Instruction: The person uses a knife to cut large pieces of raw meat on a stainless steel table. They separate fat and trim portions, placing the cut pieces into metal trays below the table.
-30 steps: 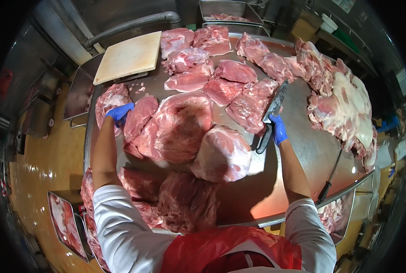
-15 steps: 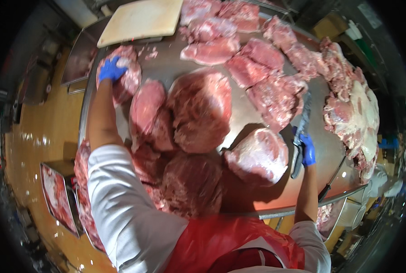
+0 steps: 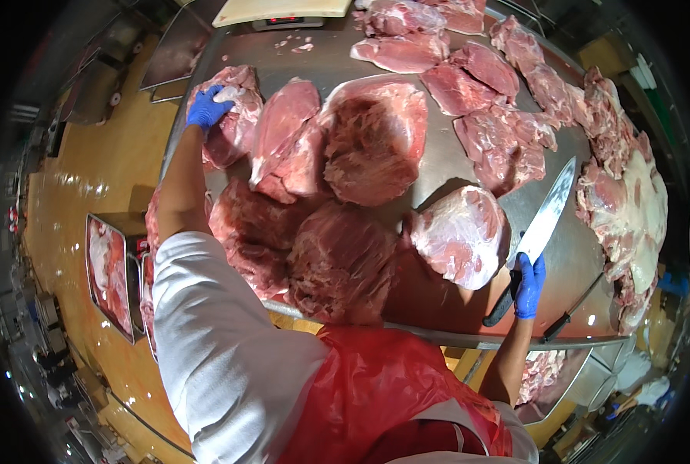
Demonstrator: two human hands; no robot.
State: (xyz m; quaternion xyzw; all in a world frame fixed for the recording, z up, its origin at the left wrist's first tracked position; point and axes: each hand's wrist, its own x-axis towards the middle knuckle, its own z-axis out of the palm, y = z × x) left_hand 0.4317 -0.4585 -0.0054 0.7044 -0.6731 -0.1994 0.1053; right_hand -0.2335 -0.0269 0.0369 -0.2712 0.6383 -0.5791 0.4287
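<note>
My left hand (image 3: 209, 108), in a blue glove, is closed over the upper left side of a piece of raw meat (image 3: 236, 127) near the table's left edge. Black-handled and long-bladed, a butcher's knife (image 3: 550, 213) is in my blue-gloved right hand (image 3: 529, 286). Its blade points up and away to the right, above the metal tabletop. Just left of that hand sits a rounded, pale-skinned cut of meat (image 3: 461, 236). Between my arms lie a large hollowed cut (image 3: 376, 143), a smooth pink piece (image 3: 287, 127) and a dark red chunk (image 3: 341, 263).
A white cutting board (image 3: 279, 9) rests on a scale at the far left. More cuts (image 3: 507, 147) lie toward the back, and a fatty slab (image 3: 631, 201) lines the right side. A thin rod-like tool (image 3: 573, 309) is near the front edge. Left, below the table, stands a meat-filled tub (image 3: 109, 271).
My left hand has drawn its piece of meat nearer to me, away from the small scraps. The knife has turned, its blade now showing a bright face and leaning further right. The whole view has shifted.
</note>
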